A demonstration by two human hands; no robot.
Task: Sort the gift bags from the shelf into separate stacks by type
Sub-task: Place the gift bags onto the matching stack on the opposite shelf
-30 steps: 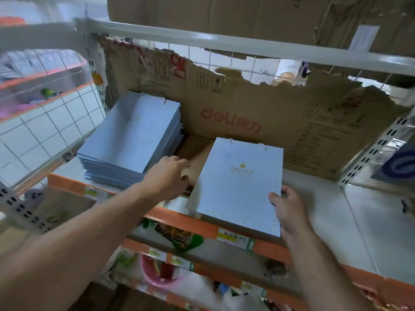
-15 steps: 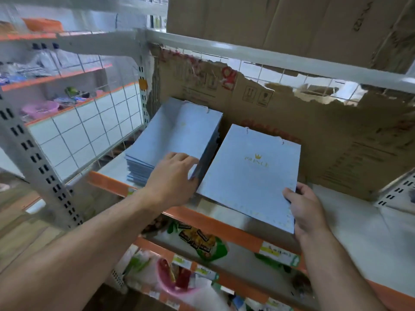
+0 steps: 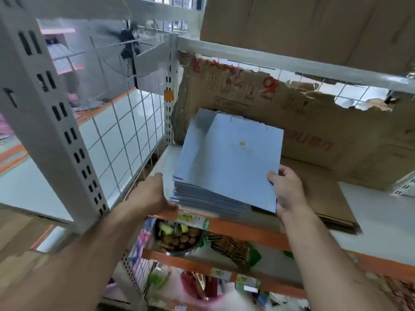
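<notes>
1. Fingers (image 3: 272, 177) of right hand (image 3: 288, 194) pinch the right edge of flat pale-blue paper gift bag (image 3: 229, 162) with gold crown print.
2. Bag lies atop stack of matching blue bags (image 3: 202, 199) on white orange-edged shelf (image 3: 247, 232).
3. Against the stack's left corner: left hand (image 3: 152, 195); cannot tell whether it grips.

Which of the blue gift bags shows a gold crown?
The top bag of the stack, pinched by the right hand; the bags beneath show only edges.

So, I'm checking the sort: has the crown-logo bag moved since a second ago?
Yes. The crown-logo bag went left, from beside the blue stack onto its top; the right hand grips its corner.
</notes>
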